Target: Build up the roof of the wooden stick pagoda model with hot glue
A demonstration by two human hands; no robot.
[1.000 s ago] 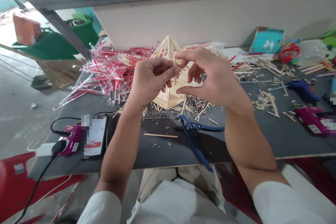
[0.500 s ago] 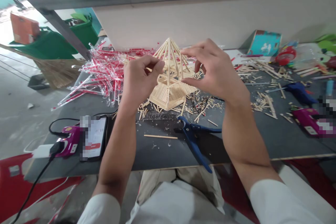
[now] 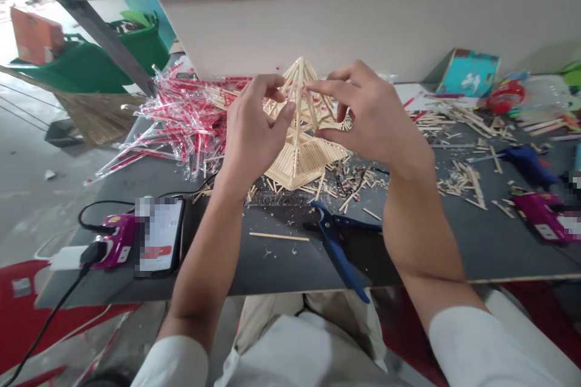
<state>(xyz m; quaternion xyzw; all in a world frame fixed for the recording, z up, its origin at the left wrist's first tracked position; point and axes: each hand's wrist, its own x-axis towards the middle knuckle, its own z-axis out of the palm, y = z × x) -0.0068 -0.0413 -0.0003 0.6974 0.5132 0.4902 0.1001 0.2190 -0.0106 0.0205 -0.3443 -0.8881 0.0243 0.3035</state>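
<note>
A model made of thin wooden sticks (image 3: pixel 297 160) stands on the table, with a slatted, flared lower tier and a pointed frame of sticks on top. My left hand (image 3: pixel 256 127) is at the left of the pointed frame, thumb and fingers apart; whether its tips touch the sticks is unclear. On the other side, my right hand (image 3: pixel 370 115) has a short wooden stick (image 3: pixel 311 110) spanned upright between index fingertip and thumb, against the frame. A single loose stick (image 3: pixel 279 236) lies in front of the model. Blue-handled cutters (image 3: pixel 336 242) rest to its right.
Plastic-wrapped red-tipped sticks (image 3: pixel 181 121) are heaped at the left. A phone (image 3: pixel 161 236) and a purple power adapter (image 3: pixel 118 239) with cables sit at front left. Stick offcuts (image 3: pixel 463 181), a blue glue gun (image 3: pixel 529 163) and another purple adapter (image 3: pixel 542 214) are at the right.
My left hand has moved up and right, and its thumb and fingers have parted. The right hand keeps its stick at the frame, its index finger slightly further left. The view has shifted slightly.
</note>
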